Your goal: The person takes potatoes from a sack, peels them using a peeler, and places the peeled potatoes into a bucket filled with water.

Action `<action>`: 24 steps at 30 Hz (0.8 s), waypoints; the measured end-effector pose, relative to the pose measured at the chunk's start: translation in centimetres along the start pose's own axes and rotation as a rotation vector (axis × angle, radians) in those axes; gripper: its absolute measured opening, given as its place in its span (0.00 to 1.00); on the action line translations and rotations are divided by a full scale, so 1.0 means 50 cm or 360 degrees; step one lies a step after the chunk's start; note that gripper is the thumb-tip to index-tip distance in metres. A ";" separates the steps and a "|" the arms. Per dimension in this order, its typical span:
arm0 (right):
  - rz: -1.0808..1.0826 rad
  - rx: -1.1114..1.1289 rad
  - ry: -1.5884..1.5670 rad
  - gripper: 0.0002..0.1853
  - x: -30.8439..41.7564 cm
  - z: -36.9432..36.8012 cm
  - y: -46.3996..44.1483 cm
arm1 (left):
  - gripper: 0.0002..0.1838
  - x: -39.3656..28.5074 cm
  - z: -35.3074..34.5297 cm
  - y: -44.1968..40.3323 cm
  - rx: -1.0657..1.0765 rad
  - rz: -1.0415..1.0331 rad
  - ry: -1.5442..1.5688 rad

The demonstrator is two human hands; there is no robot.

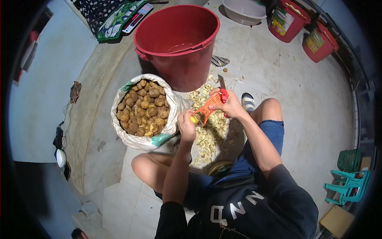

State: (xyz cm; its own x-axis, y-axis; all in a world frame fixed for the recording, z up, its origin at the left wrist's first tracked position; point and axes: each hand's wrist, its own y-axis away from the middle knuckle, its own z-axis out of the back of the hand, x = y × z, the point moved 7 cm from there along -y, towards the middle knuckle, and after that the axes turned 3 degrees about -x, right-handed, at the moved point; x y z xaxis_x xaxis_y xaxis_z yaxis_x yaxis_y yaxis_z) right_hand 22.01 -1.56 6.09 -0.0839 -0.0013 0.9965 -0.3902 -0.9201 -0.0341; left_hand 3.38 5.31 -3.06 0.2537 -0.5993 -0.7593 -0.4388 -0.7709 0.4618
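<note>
My left hand (186, 126) is closed around a potato (193, 119), whose yellow flesh shows at the fingertips. My right hand (232, 106) grips an orange peeler (207, 105), its head held against or very close to the potato. The same hand also keeps a knife (222, 82) with a red handle, blade pointing away from me. Beneath both hands, a heap of potato peelings (211, 137) covers the floor. Left of my left hand stands a white woven sack (123, 137), its top rolled down, full of unpeeled potatoes (145, 109).
A large red tub (183, 67) stands just beyond the sack and peelings. Farther off are a pale basin (244, 14) and two red buckets (287, 24). A digital scale (137, 18) rests at the upper left. Turquoise plastic stools (348, 186) are at the right.
</note>
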 end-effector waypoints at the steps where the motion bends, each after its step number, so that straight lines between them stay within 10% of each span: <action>1: -0.0003 -0.0023 0.0020 0.20 -0.007 0.002 -0.001 | 0.14 -0.042 -0.015 0.017 0.0043 -0.0455 -0.0433; 2: -0.0006 -0.0045 0.0040 0.19 -0.013 0.004 -0.001 | 0.15 -0.075 -0.037 0.042 0.0090 -0.0910 -0.0866; 10: -0.0159 -0.0036 0.0051 0.22 -0.001 0.021 -0.002 | 0.16 -0.099 -0.074 0.061 0.0072 -0.1201 -0.1019; 13: -0.0062 -0.0139 -0.0065 0.21 -0.006 0.025 -0.002 | 0.14 -0.013 -0.036 0.024 0.0028 -0.0130 0.0050; 21: 0.0077 -0.0235 -0.0109 0.20 0.010 0.104 -0.019 | 0.17 0.026 -0.038 -0.010 -0.0003 0.0585 0.0138; 24: 0.0075 -0.0268 0.0012 0.20 0.051 0.136 -0.013 | 0.31 -0.145 -0.147 -0.101 -0.0150 0.0310 0.0626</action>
State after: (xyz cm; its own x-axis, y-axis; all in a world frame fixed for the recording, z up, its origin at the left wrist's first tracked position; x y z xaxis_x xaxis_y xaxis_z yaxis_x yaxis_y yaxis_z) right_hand 28.27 -3.60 9.17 -0.1124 -0.0391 0.9929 -0.5335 -0.8406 -0.0935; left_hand 10.10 11.95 3.47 0.4906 -0.7578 -0.4302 -0.4349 -0.6408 0.6327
